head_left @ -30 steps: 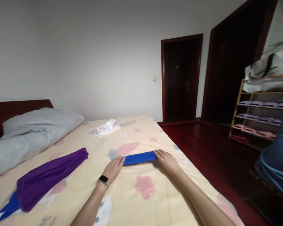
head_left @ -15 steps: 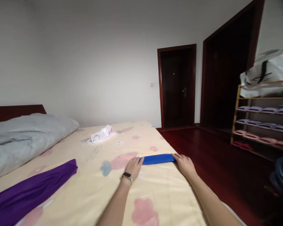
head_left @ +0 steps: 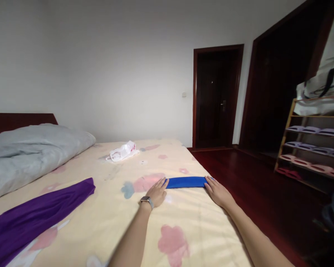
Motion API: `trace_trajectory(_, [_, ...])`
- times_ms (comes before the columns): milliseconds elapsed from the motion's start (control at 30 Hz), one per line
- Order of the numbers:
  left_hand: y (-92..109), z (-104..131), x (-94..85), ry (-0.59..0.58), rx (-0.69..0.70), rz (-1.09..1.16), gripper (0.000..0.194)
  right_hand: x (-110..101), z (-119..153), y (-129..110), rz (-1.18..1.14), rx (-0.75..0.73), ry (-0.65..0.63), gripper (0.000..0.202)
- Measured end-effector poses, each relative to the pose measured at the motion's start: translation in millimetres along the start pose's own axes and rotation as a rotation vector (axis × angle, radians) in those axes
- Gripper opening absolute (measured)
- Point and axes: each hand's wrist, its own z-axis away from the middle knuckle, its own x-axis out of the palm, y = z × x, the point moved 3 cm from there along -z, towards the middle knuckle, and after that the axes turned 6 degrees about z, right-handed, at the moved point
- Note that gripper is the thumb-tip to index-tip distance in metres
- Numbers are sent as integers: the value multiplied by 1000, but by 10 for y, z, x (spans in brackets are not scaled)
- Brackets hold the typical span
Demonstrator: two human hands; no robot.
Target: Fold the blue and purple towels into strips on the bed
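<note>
A strip of blue folded cloth (head_left: 186,182) lies flat across the cream floral sheet (head_left: 122,226), near the bed's right edge. At its left end rests my left hand (head_left: 156,192), wearing a watch (head_left: 147,200); the fingers are stretched out and touch the cloth. My right hand (head_left: 217,191) lies on the opposite end with its fingers extended and palm down. Neither hand visibly wraps round the cloth. Further left, a loose purple cloth (head_left: 41,218) is spread over the sheet, cut off by the view's left edge.
A crumpled white plastic bag (head_left: 124,151) sits on the far part of the bed. Grey bedding (head_left: 36,155) is heaped by the dark headboard (head_left: 19,123). Past the bed's right side are a dark red floor (head_left: 219,165) and a rack of slippers (head_left: 317,148).
The view has turned slightly left, and the rack and door sit further right. Both hands stay at the ends of the blue cloth, their fingers now looking flatter.
</note>
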Motion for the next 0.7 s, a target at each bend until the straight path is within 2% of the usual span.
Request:
trace_trajectory(233, [-37,21,-10,-22,-83,88,64,-31,39,81,-84,50,12,53])
trace_trajectory(300, [-31,120,-23,-26,-123,77,65,-98,64,38,-99,54,20,57])
trace_trajectory(367, [-62,325,-71,-34,-176,56,65,-177,115,-15,-117,60,38,61])
trace_trajectory(433, [-170,657,-197,-28,-237,22,65,-256,195,-35,-149,84,89,67])
trace_trajectory(500, [-366,1124,-435,6,-310,-33,60,-353,300,-3,-236,123,234,69])
trace_trajectory(633, [-863,2375,-1182,158,-493,-210,45,-624,541,22,-357,136,389,62])
trace_trajectory(700, [-1079,3008,-1552,268,-616,-307,46,-845,658,-130,-386,110,397,55])
